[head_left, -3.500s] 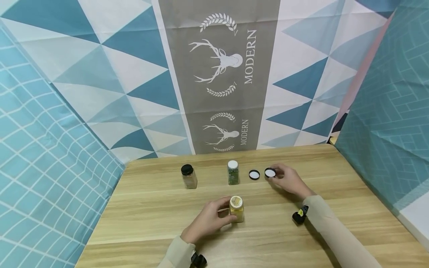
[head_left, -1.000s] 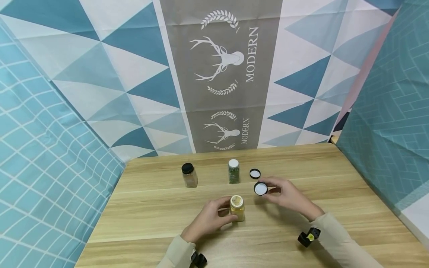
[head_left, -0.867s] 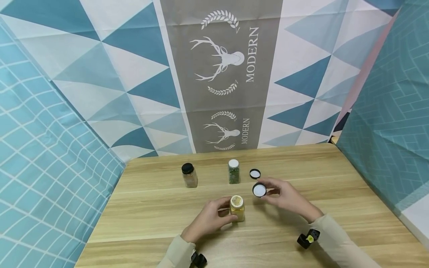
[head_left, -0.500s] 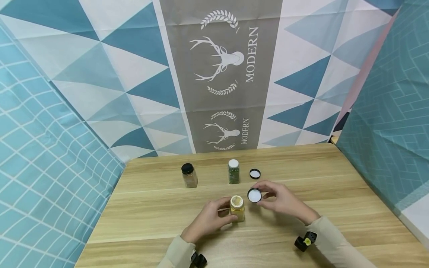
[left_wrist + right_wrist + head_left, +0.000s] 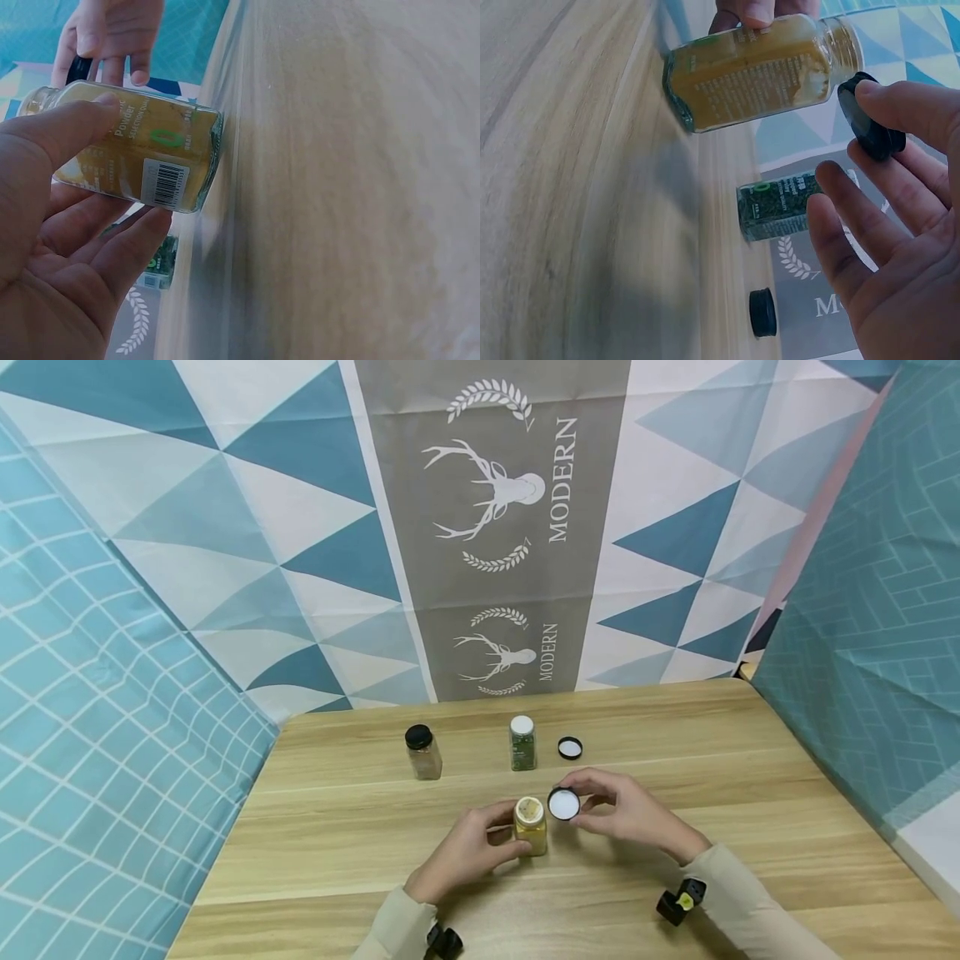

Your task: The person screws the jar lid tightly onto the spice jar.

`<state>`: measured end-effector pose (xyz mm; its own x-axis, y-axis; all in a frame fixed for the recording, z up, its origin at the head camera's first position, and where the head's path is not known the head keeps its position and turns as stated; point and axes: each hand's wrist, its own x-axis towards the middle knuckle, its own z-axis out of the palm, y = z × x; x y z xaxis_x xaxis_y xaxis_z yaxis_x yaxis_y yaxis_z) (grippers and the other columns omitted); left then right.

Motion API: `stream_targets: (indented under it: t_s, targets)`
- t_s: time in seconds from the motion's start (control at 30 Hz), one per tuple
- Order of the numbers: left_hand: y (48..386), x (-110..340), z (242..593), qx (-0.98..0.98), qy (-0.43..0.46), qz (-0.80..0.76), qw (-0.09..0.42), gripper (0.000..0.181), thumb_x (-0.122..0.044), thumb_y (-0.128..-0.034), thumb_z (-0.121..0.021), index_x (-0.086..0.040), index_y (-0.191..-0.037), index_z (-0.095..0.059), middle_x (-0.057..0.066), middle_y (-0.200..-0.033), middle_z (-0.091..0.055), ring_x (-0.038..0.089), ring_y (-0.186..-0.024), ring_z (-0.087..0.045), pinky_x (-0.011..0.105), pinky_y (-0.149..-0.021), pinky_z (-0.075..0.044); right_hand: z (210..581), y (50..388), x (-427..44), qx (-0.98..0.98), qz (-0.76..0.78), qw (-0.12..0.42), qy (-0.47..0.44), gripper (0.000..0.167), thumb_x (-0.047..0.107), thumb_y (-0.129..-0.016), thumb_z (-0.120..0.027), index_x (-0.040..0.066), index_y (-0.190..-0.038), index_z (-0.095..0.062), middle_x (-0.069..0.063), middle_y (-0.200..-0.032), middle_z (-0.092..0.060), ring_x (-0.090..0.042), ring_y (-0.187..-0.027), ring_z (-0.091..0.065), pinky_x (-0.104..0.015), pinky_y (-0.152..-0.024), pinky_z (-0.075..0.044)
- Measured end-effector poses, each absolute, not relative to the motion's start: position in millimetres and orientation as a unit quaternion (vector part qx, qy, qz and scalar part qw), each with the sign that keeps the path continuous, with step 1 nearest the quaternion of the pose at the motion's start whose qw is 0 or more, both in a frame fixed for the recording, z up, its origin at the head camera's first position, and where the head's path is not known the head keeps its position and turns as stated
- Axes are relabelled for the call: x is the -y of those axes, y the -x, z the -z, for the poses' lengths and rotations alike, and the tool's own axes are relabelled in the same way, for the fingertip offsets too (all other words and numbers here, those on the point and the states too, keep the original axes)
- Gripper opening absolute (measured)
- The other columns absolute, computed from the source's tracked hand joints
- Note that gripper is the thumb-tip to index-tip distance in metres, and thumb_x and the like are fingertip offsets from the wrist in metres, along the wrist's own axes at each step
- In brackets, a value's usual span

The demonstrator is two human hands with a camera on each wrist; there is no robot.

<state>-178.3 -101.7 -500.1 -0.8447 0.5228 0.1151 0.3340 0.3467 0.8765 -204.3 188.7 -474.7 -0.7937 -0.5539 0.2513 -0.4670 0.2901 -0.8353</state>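
A glass spice jar of yellow powder (image 5: 532, 838) stands upright on the wooden table, its black lid off. My left hand (image 5: 467, 850) holds it between thumb and fingers from the left; the left wrist view shows the thumb across its label (image 5: 166, 139). Just right of the jar's mouth, my right hand (image 5: 626, 810) pinches a black lid (image 5: 563, 803) by its edge, white inner face toward the head camera. In the right wrist view this lid (image 5: 870, 120) is tilted close beside the jar's neck (image 5: 843, 49), with thumb and fingers on its rim.
Behind stands a jar of green herbs (image 5: 522, 748) with a white top, no black lid on it. A second black lid (image 5: 570, 748) lies inner side up to its right. A jar with a black lid (image 5: 423, 756) stands farther left. Patterned cloth (image 5: 498, 527) hangs behind the table.
My right hand has picked up one of the two lids from the table and brought it left and nearer, beside the yellow jar. The left hand and jar have stayed in place.
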Motion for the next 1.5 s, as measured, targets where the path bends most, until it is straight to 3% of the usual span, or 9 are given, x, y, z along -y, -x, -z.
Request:
stream_targets:
  t_s: [0.43, 0.77, 1.1, 1.5]
  targets:
    - [179, 102, 503, -0.809, -0.265, -0.516, 0.096, 0.057, -0.026, -0.0939, -0.078, -0.009, -0.144, -0.058, 0.008, -0.141, -0.065, 0.022, -0.126, -0.066, 0.023, -0.102, -0.055, 468, 201, -182, -0.794, 0.503, 0.042, 0.339, 0.050, 0.002, -0.086, -0.081, 0.013, -0.132, -0.065, -0.005, -0.126, -0.070, -0.010, -0.105, -0.068, -0.034, -0.090, -0.063]
    - [179, 102, 502, -0.807, -0.269, -0.517, 0.094, 0.057, -0.026, -0.0937, -0.078, -0.010, -0.144, -0.058, 0.008, -0.142, -0.064, 0.022, -0.126, -0.066, 0.023, -0.102, -0.056, 468, 201, -180, -0.790, 0.500, 0.039, 0.352, 0.049, 0.002, -0.086, -0.082, 0.009, -0.132, -0.065, -0.006, -0.125, -0.071, -0.010, -0.105, -0.068, -0.035, -0.089, -0.063]
    - [180, 103, 503, -0.805, -0.266, -0.521, 0.098, 0.056, -0.026, -0.0935, -0.078, -0.011, -0.144, -0.059, 0.007, -0.142, -0.064, 0.022, -0.127, -0.065, 0.027, -0.104, -0.056, 469, 203, -177, -0.782, 0.510, 0.036, 0.356, 0.050, 0.004, -0.086, -0.082, 0.013, -0.132, -0.065, -0.004, -0.125, -0.071, -0.013, -0.106, -0.068, -0.030, -0.090, -0.062]
    - [180, 102, 503, -0.799, -0.274, -0.527, 0.096, 0.057, -0.025, -0.0931, -0.079, -0.010, -0.144, -0.059, 0.008, -0.143, -0.063, 0.023, -0.127, -0.065, 0.024, -0.103, -0.055, 462, 202, -171, -0.763, 0.538, 0.061, 0.354, 0.046, 0.008, -0.090, -0.079, 0.012, -0.132, -0.062, -0.010, -0.129, -0.069, -0.017, -0.107, -0.071, -0.033, -0.092, -0.063]
